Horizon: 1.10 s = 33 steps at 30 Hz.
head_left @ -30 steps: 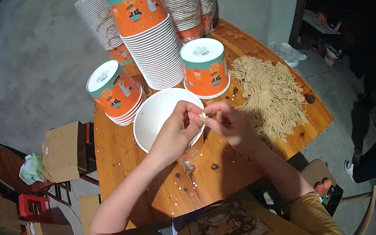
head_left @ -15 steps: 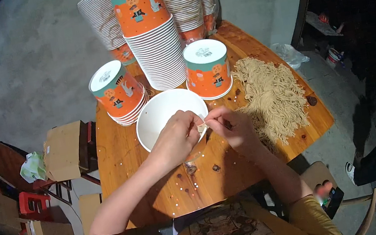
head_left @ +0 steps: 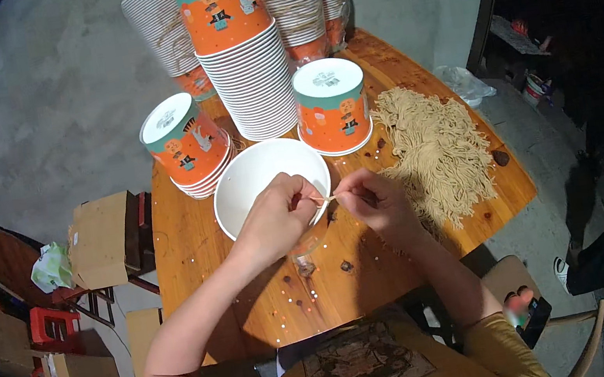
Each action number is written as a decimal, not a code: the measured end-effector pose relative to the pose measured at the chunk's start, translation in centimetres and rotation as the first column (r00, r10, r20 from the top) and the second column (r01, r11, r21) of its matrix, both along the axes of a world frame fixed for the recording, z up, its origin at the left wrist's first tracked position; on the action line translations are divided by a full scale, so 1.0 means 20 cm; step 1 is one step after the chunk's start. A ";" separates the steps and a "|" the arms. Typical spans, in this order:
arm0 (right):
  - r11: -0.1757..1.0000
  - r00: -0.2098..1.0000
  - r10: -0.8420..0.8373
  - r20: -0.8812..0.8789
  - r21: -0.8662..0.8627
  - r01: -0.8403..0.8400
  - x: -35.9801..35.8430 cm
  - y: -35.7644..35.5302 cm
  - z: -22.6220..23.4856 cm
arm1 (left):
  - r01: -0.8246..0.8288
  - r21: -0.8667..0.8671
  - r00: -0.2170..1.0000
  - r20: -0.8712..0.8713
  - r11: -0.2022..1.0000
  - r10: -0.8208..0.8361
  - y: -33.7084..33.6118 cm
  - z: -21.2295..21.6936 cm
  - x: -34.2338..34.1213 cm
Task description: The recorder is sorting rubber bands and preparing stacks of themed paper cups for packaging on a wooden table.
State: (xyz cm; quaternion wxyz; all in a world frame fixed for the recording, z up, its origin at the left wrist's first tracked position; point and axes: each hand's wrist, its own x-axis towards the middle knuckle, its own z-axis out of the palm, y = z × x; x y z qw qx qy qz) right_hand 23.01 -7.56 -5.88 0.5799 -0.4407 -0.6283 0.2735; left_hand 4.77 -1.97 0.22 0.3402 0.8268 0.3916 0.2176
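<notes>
Both forearms in from lower edge, converging at near rim of empty white round bowl (head_left: 257, 180). Left hand (head_left: 275, 220) curled, fingertips pinched on thin pale noodle strand (head_left: 322, 199); right hand (head_left: 377, 204) likewise clenched on strand's other end. Strand held level between hands, over bowl rim. Round wooden surface (head_left: 192, 245) carries one bowl, one heap of tan dried noodles (head_left: 438, 147), two upturned orange paper cups (head_left: 331, 105) apart from tall cup stacks (head_left: 241, 56).
</notes>
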 end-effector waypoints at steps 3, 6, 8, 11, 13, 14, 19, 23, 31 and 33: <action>1.000 0.999 0.013 -0.030 -0.020 -0.013 0.00 0.00 -0.02 | 0.007 -0.093 0.999 0.051 0.996 -0.003 0.01 -0.01 -0.01; 1.000 0.999 0.017 -0.050 -0.014 -0.018 0.01 0.00 -0.03 | -0.025 -0.122 0.998 0.048 0.992 0.031 0.00 0.01 -0.01; 1.000 0.999 0.018 -0.046 -0.019 -0.019 0.01 0.01 -0.04 | -0.057 -0.184 0.995 0.071 0.981 0.071 0.00 0.01 -0.01; 1.000 1.000 0.004 -0.009 0.027 -0.004 0.01 0.01 -0.03 | -0.031 -0.092 0.996 0.079 0.995 0.039 0.02 -0.03 -0.02; 0.997 0.979 -0.039 0.199 -0.056 0.051 0.01 -0.02 0.03 | -0.033 -0.088 0.997 0.066 0.996 0.039 0.01 -0.02 -0.02; 0.997 0.979 -0.039 0.199 -0.056 0.051 0.00 -0.03 0.06 | -0.036 -0.083 0.998 0.052 0.996 0.040 0.01 -0.01 -0.02; 0.981 0.932 -0.170 0.319 0.148 0.128 -0.04 -0.03 0.09 | 0.002 0.004 0.983 0.183 1.000 -0.003 -0.01 -0.04 -0.01; 0.967 0.912 -0.218 0.348 0.201 0.155 -0.05 -0.02 0.09 | -0.031 0.002 0.983 0.180 1.000 0.030 -0.05 0.01 0.01; 0.956 0.893 -0.256 0.369 0.231 0.178 -0.08 -0.03 0.11 | -0.037 0.049 0.986 0.162 0.998 0.029 -0.05 0.01 0.00; 0.943 0.858 -0.300 0.416 0.264 0.202 -0.06 -0.04 0.09 | -0.040 0.060 0.989 0.142 0.997 0.031 -0.05 0.02 0.00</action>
